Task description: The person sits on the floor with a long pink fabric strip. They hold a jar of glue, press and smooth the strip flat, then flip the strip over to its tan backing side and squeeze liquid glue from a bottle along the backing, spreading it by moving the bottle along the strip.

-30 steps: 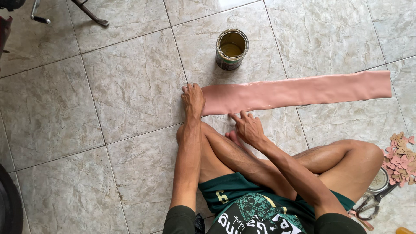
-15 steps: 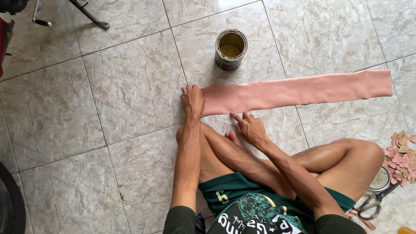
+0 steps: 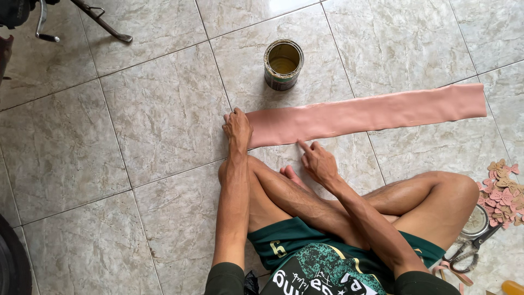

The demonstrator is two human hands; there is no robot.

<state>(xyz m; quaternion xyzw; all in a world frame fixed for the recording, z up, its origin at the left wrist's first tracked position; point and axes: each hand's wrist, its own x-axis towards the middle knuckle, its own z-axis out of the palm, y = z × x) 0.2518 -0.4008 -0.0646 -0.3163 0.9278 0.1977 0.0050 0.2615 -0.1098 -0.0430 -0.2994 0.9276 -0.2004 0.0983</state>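
A long pink strip (image 3: 371,113) of soft sheet material lies flat across the tiled floor, running from the middle to the right. My left hand (image 3: 237,128) presses down on its left end with the fingers curled over the edge. My right hand (image 3: 317,161) rests just below the strip's near edge, its index finger stretched out and touching that edge. I sit cross-legged right behind the strip.
An open, stained tin can (image 3: 283,64) stands just beyond the strip. A pile of small pink cut-out shapes (image 3: 505,191) lies at the right edge, with scissors (image 3: 469,251) and a round tin near my knee. A metal stand (image 3: 101,22) reaches in at the top left.
My right hand has slid a little to the right along the strip's near edge, with the index finger now pointing out. The left hand and the strip have stayed put.
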